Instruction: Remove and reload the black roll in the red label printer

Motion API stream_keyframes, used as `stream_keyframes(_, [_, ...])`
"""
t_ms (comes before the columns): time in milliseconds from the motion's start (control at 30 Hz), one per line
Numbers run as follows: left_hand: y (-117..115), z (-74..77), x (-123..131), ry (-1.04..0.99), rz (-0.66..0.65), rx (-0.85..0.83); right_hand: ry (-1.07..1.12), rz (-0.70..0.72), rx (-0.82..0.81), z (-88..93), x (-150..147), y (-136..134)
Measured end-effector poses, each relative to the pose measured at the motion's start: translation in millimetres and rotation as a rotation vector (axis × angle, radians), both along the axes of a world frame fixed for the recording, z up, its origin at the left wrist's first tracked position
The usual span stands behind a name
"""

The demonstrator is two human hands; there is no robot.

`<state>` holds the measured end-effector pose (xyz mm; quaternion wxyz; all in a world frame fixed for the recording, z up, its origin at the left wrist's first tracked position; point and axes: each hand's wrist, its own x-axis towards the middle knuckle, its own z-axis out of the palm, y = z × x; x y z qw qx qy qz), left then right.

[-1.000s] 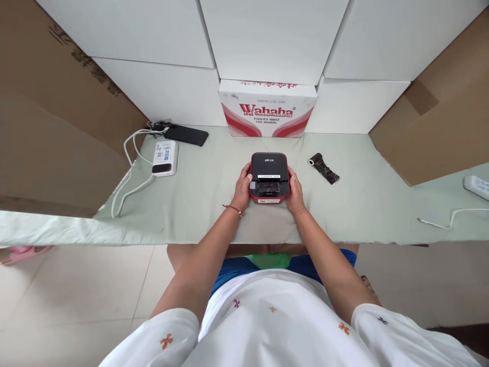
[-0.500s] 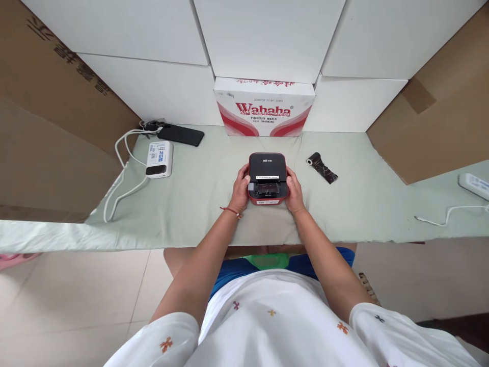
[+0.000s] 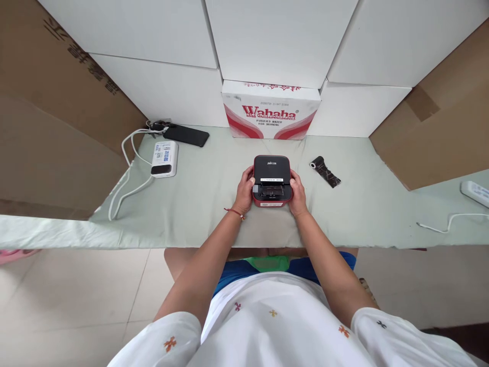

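Note:
A small black-and-red label printer (image 3: 272,171) sits on the cloth-covered table in front of me, its dark window facing my side. My left hand (image 3: 245,192) grips its left edge, with the thumb near the front corner. On the opposite edge, my right hand (image 3: 298,193) is closed around the side in the same way. The fingertips of both hands are partly hidden by the casing. To the right lies a partly unrolled black ribbon roll (image 3: 325,171) with a white core.
A Wahaba-style white-and-red carton printed "Wahaha" (image 3: 272,114) stands behind the printer. At the left are a black phone (image 3: 186,135), a white power bank (image 3: 164,159) and white cables (image 3: 126,191). Brown cardboard (image 3: 49,112) flanks the left side; a white cable (image 3: 445,229) lies at the right.
The view has shifted slightly, so everything appears a little further right. Both hands keep the same hold on the label printer.

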<state>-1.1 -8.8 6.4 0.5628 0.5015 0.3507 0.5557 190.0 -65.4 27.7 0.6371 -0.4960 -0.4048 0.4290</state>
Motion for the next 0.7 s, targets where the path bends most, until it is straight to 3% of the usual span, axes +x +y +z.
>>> stream_keyframes(233, [2, 5.3, -2, -0.056, -0.023, -0.107, -0.027, 0.025, -0.254, 30.3, 6, 10])
stream_keyframes(400, [16, 24.5, -17, -0.079, -0.207, -0.229, -0.036, 0.040, -0.254, 41.9, 3, 17])
stream_keyframes(533, [26, 37.8, -19, -0.073, -0.260, -0.251, -0.068, 0.064, -0.233, 43.3, 3, 16])
stream_keyframes(700, [25, 32.5, -13, -0.066, -0.271, -0.230, -0.116, 0.083, -0.232, 42.6, 6, 16])
